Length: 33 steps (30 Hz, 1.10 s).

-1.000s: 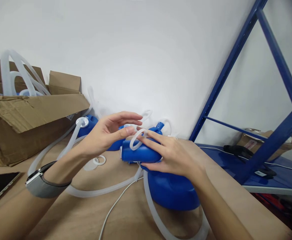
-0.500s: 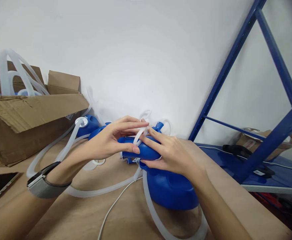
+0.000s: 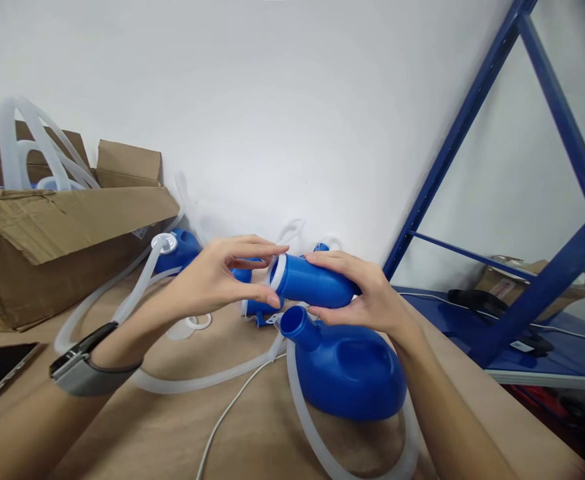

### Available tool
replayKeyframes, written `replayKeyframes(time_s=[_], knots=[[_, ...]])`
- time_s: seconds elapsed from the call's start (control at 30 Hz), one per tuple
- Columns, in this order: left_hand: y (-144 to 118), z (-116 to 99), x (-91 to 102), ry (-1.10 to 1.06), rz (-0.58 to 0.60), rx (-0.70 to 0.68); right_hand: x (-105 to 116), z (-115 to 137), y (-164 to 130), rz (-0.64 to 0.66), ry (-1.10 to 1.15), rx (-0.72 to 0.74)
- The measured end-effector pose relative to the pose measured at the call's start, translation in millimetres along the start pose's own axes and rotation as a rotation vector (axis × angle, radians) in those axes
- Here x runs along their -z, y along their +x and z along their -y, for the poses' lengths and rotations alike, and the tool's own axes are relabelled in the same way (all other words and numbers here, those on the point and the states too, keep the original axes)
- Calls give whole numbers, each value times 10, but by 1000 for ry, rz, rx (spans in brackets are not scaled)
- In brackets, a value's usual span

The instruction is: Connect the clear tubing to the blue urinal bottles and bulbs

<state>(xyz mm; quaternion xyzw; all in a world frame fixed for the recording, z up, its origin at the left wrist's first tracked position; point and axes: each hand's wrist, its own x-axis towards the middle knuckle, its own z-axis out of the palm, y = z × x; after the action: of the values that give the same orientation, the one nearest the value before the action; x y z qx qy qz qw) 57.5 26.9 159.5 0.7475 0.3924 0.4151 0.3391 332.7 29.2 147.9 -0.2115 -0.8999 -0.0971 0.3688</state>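
Left hand (image 3: 222, 275) at white ring (image 3: 281, 268) on blue cup (image 3: 312, 283); right hand (image 3: 369, 287) clasps body.

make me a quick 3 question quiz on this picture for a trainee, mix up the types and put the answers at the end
1. Multiple choice: what is the left hand touching?
a) the white ring at the end of the blue cylinder
b) the cardboard box
c) the thin white cord
2. True or false: the blue handled bottle, lower in the view than the right hand, has an uncapped mouth.
3. Fill in: the grey-strapped watch is worn on the person's ____ wrist.

Key: 1 a; 2 true; 3 left
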Motion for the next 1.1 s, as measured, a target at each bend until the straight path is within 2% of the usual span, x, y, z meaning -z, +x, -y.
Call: replayKeyframes(time_s=[0.1, 0.27, 0.33, 0.47, 0.53, 0.6, 0.7, 0.77, 0.83, 0.93, 1.03, 1.1], knots=[[-9, -22, -113, 47, -23, -34, -16, 29, 10, -30, -43, 48], [-40, -25, -157, 173, -102, -175, 4, 59, 31, -108, -51, 57], [-57, -26, -172, 226, -131, -275, 22, 53, 29, -107, -25, 37], [-90, -39, -202, 366, -185, -575, -3, -12, 6, -99, 142, 5], [-99, -50, -178, 445, -162, -609, -67, -47, 5, -78, 240, -20], [-96, -58, -103, 492, -90, -501, -151, -60, 16, -35, 286, -94], [-66, -49, 118, 456, 42, -247, -246, -53, 31, 120, 315, -232], [-34, -18, 323, 394, 64, -80, -253, -63, 18, 248, 289, -316], [5, 39, 539, 353, 38, 83, -221, -108, -21, 374, 247, -425], [83, 176, 784, 413, 104, 292, -171, -227, -104, 630, 275, -599], [189, 382, 828, 573, 254, 385, -202, -341, -167, 883, 371, -720], [257, 550, 742, 620, 373, 434, -268, -396, -184, 967, 470, -719]])
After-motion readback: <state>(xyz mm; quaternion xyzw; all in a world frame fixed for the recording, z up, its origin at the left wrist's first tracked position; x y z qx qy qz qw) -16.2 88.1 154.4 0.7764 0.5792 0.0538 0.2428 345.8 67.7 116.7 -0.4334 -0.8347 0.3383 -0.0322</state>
